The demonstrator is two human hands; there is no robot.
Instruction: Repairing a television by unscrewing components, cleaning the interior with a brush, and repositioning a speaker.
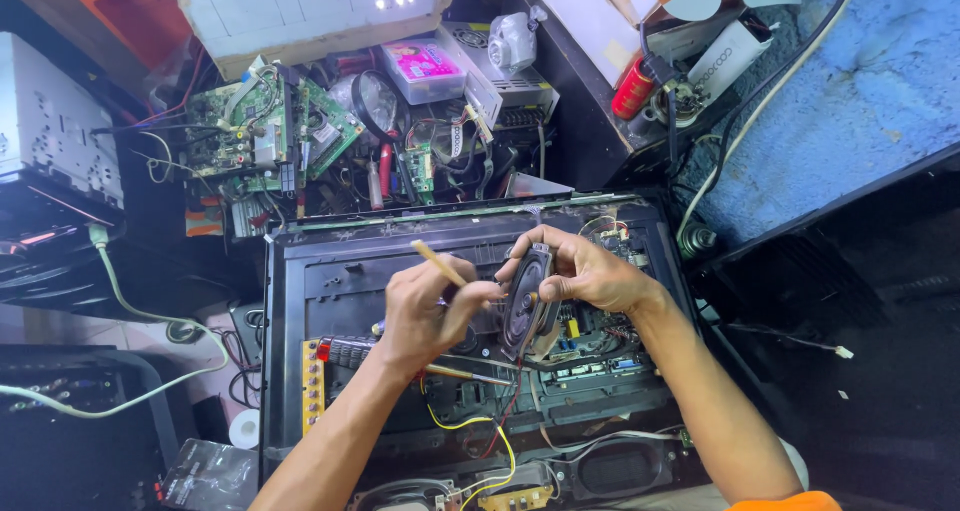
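From the head camera, both forearms reach up from the bottom edge over an opened black electronics chassis [320, 271] lying flat on the surface.

The right hand [590, 271] comes in from the lower right with its wrist bent inward. Its grip is closed on an oval speaker [525, 301], thumb on the near side and fingers curled over the top rim. The speaker stands on edge, tilted, with its cone facing left toward the other hand.

The left hand [425, 311] rises from the lower left, fingers folded into a narrow grip on a thin tan stick [438, 263] that slants up and left out of the fist. Its thumb and forefinger reach right, touching or almost touching the speaker's rim; which one cannot tell.

Just below both grips, red and yellow wires [480, 426] run down from the speaker across the chassis. Beneath the right grip lies a circuit board [590, 346] inside the chassis. Well above the left grip sit green circuit boards [270, 131] amid loose parts and a magnifying glass [378, 101].
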